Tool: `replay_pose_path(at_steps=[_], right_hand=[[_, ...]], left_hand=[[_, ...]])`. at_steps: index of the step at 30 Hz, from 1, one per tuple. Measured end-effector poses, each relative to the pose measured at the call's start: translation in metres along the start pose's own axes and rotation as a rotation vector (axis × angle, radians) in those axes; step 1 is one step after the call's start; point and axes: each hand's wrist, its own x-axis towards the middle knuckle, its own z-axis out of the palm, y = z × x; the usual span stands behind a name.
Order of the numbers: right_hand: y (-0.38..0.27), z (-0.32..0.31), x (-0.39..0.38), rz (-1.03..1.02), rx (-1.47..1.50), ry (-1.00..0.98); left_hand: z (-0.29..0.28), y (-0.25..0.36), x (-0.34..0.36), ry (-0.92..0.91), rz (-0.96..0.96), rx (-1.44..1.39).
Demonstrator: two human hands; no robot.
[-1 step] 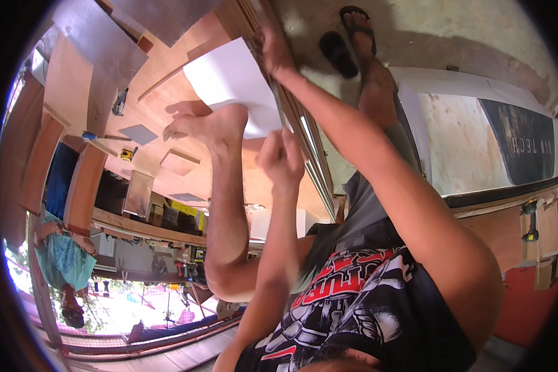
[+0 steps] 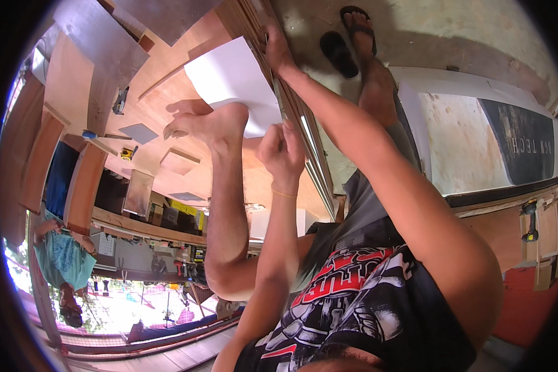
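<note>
A white sheet (image 2: 232, 77), bent and shiny, lies across the plywood work surface. My bare foot (image 2: 220, 127) rests on its near left part. My left hand (image 2: 282, 150) is closed in a fist by the sheet's near right corner, its thumb raised; whatever its fingers hold is hidden. Farther away, my right hand (image 2: 276, 51) is at the sheet's far right side, its fingers curled round the edge of the stacked wooden boards (image 2: 245, 25).
A yellow tape measure (image 2: 128, 153), a hand tool (image 2: 120, 100) and a small grey plate (image 2: 139, 133) lie left on the plywood. Black slippers (image 2: 339, 54) are on the floor. A cordless drill (image 2: 529, 221) is at right. Another person (image 2: 64, 260) is at lower left.
My left hand has shifted slightly up and shows more sharply, its thumb higher. My right hand has moved very little. The sheet and my foot have stayed in place.
</note>
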Motion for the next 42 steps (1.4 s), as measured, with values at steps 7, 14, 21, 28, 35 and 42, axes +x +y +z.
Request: replay_pose_path(at_steps=[7, 14, 21, 28, 35, 42], right_hand=[[-0.003, -0.001, -0.016, 0.224, 0.386, -0.020], [-0.031, -0.005, -0.036, 0.311, 0.545, 0.031], [0.008, -0.001, -0.044, 0.272, 0.468, 0.010], [-0.009, -0.011, -0.042, 0.397, 0.579, -0.099], [0.002, -0.035, -0.046, 0.527, 0.748, -0.049], [-0.031, -0.107, -0.026, 0.390, 1.212, 0.042]], left_hand=[[-0.007, -0.010, -0.017, -0.028, 0.103, 0.106], [-0.004, -0.017, -0.036, 0.062, 0.171, -0.004], [-0.006, -0.018, -0.048, 0.086, 0.318, -0.017], [-0.004, -0.023, -0.044, 0.044, 0.277, 0.036], [-0.006, -0.015, -0.051, -0.086, 0.086, 0.089], [-0.010, 0.022, -0.077, 0.137, -0.161, -0.050]])
